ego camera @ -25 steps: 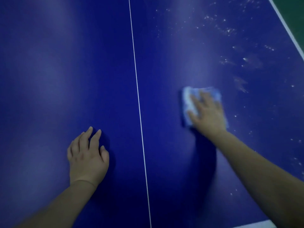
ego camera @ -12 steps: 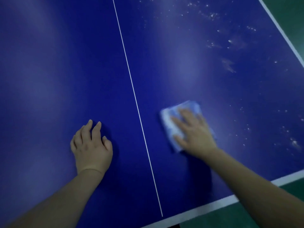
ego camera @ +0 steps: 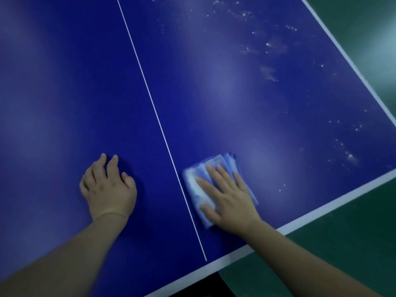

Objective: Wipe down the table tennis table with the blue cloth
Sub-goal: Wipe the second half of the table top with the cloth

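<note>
Folded light-blue cloth (ego camera: 198, 185) sits near the dark-blue tabletop (ego camera: 214, 93) near edge, under right hand (ego camera: 230, 197), fingers flat, pressing it. Left hand (ego camera: 108, 187) rests loosely curled, holding nothing.

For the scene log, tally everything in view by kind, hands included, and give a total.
hands: 2 (left hand, right hand)
blue cloth: 1
table tennis table: 1
total: 4
</note>
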`<state>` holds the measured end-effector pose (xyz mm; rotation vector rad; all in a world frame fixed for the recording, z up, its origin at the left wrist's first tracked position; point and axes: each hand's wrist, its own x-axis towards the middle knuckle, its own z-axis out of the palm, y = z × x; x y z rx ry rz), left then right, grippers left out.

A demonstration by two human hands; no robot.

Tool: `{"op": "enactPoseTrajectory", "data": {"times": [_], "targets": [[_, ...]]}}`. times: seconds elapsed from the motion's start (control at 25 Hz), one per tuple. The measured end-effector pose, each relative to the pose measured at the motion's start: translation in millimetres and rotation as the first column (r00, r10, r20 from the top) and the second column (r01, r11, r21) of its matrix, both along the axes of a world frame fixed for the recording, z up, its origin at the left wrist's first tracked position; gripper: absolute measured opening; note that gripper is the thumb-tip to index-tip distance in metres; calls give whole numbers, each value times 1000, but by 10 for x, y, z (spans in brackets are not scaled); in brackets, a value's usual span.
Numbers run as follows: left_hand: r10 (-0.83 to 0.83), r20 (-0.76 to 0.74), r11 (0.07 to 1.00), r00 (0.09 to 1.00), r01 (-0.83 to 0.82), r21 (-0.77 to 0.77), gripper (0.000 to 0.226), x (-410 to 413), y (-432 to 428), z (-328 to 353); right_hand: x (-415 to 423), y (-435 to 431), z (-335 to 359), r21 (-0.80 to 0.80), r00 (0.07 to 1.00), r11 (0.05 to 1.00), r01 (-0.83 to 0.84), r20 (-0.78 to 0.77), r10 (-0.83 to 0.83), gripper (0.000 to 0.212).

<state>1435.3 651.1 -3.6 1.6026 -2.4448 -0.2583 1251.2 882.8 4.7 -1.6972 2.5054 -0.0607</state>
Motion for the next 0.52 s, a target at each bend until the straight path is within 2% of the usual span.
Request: {"op": "enactPoseTrajectory", "data": {"times": [0.04, 0.12, 0.2, 0.24, 0.28, 0.32, 0.36, 0.44, 0.48, 0.52], "targets": [[-2, -2, 1000, 1000, 2, -2, 53, -1, -5, -2, -222, 163, 26, 7, 999, 999, 44, -17, -44, 63], [-13, 3, 1000, 1000, 13, -6, 52, -2, -2, -10, -776, 523, 82, 8, 939, 941, 337, -76, -336, 66], [-22, -2, 1000, 1000, 22, -4, 50, 8, -8, -16, -1228, 766, 192, 59, 727, 726, 685, -13, -686, 70], [-26, -6, 1000, 1000, 26, -1, 49, 13, -8, -19, -1275, 747, 216, 84, 610, 609, 788, 25, -792, 70], [-29, -7, 1000, 1000, 29, 2, 48, 14, -7, -22, -1181, 632, 208, 82, 551, 551, 830, 30, -834, 68], [-31, -8, 1000, 999, 31, 6, 47, 15, -9, -18, -967, 461, 178, 80, 579, 579, 811, 21, -815, 66], [-28, -6, 1000, 1000, 28, 10, 47, 13, -12, -14, -660, 292, 132, 63, 684, 683, 728, 10, -729, 65], [-26, -1, 1000, 1000, 26, 9, 47, 5, -6, -13, 118, 81, 45, 20, 924, 925, 380, 34, -381, 66], [-29, -1, 1000, 1000, 29, 8, 47, 5, -5, -11, 500, 131, -12, 21, 982, 983, 181, 41, -182, 66], [-34, -4, 999, 999, 34, 11, 48, 8, -7, -6, 735, 265, -23, 24, 998, 998, 50, 33, -51, 66]]}}
